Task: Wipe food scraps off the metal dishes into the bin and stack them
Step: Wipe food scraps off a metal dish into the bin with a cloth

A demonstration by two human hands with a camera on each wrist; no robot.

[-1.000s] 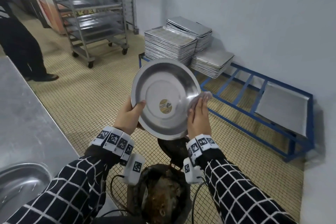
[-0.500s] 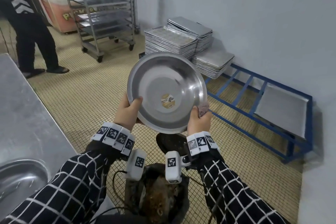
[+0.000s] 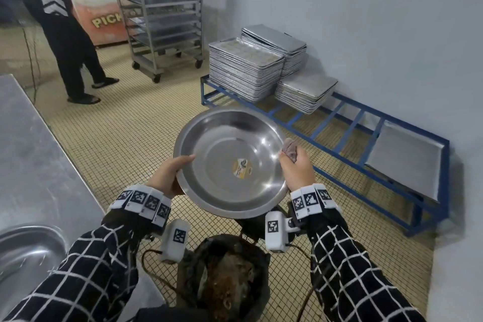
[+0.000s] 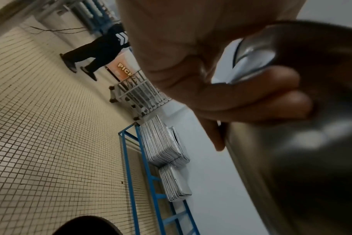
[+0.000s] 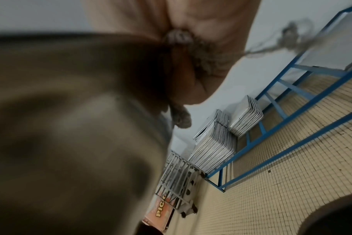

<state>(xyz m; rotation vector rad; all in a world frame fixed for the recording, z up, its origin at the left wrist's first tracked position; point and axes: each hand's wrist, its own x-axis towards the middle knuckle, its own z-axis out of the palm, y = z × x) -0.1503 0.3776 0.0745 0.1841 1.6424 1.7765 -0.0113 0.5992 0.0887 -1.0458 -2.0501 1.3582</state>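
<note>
Held just above the bin (image 3: 224, 282), the dish (image 3: 230, 162) looks clean, with the left hand (image 3: 167, 178) gripping its rim and the right hand (image 3: 295, 170) clenching a cloth (image 3: 289, 148) against the opposite edge, so stacking it should call for a level, two-handed carry.

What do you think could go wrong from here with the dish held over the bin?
The left hand grips the metal dish only at its rim, so it could slip. The right hand holds the cloth bunched at the opposite rim. The dish sits beyond the bin, so any scraps might hit the floor.
</note>
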